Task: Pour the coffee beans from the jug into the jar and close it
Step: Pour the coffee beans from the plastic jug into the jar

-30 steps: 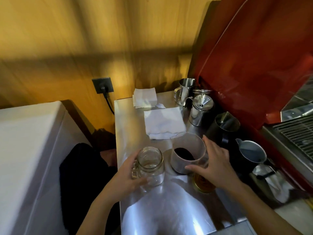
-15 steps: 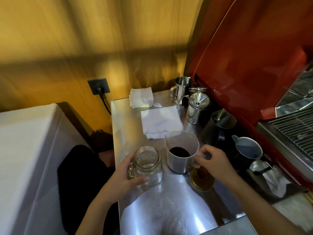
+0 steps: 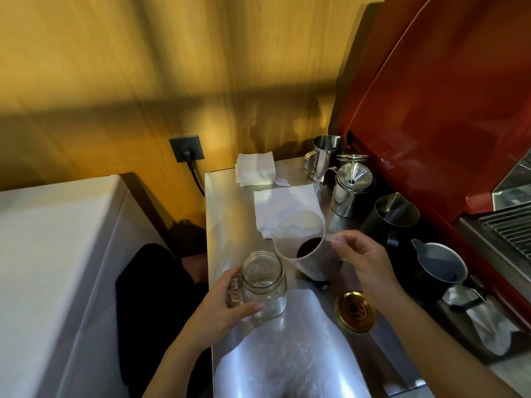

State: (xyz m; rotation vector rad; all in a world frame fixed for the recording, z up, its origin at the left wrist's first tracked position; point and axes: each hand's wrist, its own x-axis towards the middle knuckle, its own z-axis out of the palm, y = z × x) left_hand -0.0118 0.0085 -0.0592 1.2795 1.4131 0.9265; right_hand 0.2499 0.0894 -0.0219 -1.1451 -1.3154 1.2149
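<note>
My left hand (image 3: 221, 308) wraps the jar (image 3: 263, 284); my right hand (image 3: 365, 259) pinches the jug (image 3: 304, 248) handle, so I should tip its spout slowly over the mouth

The left hand (image 3: 221, 307) curls around the jar (image 3: 263, 282), thumb across the front. The right hand (image 3: 365, 261) grips the jug (image 3: 304, 248) handle, holding it raised and tilted.

One head-worn wide-angle view looks forward and down, close over the steel counter (image 3: 230, 202).
</note>
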